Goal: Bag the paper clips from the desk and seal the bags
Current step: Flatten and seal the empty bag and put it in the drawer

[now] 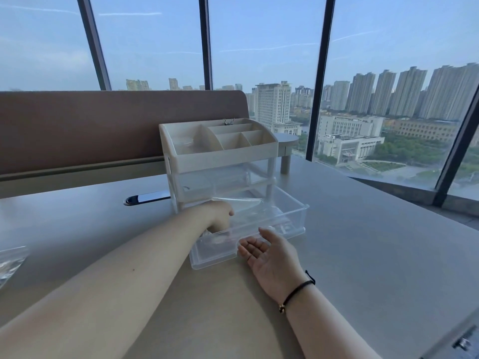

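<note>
Left hand reaches into drawer, grip unclear; right hand palm-up, relaxed

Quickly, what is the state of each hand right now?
Left hand: reaches into the pulled-out clear plastic drawer; fingers hidden, grip cannot be told.
Right hand: open, palm up, holding nothing.

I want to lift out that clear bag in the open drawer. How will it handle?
The clear bag looks thin and glossy, so probably floppy, light and a bit slippery. It rises above the drawer rim near the left hand, so it should sag when lifted.
</note>
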Motion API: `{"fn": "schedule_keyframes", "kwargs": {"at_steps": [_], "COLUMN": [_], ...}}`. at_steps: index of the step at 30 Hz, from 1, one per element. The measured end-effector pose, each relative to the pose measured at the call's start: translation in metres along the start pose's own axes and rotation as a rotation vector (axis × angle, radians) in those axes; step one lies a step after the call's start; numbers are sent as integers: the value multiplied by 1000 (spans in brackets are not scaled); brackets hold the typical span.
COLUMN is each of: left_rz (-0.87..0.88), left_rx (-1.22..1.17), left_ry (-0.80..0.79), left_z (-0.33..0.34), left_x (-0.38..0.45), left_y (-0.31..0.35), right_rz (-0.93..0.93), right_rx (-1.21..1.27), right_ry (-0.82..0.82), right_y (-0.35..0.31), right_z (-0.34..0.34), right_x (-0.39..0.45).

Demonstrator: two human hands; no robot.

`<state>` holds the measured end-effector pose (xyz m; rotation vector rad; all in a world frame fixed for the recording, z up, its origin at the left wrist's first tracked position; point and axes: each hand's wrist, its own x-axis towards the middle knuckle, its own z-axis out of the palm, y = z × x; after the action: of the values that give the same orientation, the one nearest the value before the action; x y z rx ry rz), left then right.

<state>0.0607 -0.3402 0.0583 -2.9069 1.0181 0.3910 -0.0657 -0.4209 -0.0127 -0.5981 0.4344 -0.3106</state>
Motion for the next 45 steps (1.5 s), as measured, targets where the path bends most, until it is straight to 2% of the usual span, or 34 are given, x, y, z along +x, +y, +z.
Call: {"fn": "schedule_keyframes", "kwargs": {"at_steps": [3,5,7,9,10,12,14,16,18,24,26,29,32,38,45], "left_rz": [-99,-153,-135,-71,-50,-41,-52,-57,-39,9,25,60,45,-14,-21], "left_rx": [30,152,352,454,456,430,372,284,155,-464,-570,-585,-581,-593,-513], "left_ry": [-20,5,169,326,346,274,175,164,274,768,879,980,1009,841,821], "left_z": [1,-1,-4,-7,-6,-4,0,6,8,10,17,38,61,110,125], "left_x": [4,2,-5,-8,-8,-4,-2,-2,-4,-23,-33,-47,-60,-98,-141], "left_y": [-2,-1,5,9,9,2,-5,-12,-20,-45,-53,-71,-91,-144,-200], "right_rz": [-2,-4,-6,-8,-6,4,6,1,4,71,86,96,75,17,-54], "right_rx": [-17,-22,-16,-23,-30,-44,-47,-43,-34,-43,-52,-50,-23,-37,-70], "right_ry": [0,-1,-2,-6,-10,-10,-5,-2,-6,-60,-67,-93,-121,-131,-70], "right_y": [1,1,0,1,1,2,3,3,3,-4,-4,0,4,12,17], "right_z": [0,1,2,1,1,0,-1,-2,-1,11,18,25,31,41,42], "right_x": [1,2,3,4,5,8,11,12,13,8,11,29,52,82,90]}}
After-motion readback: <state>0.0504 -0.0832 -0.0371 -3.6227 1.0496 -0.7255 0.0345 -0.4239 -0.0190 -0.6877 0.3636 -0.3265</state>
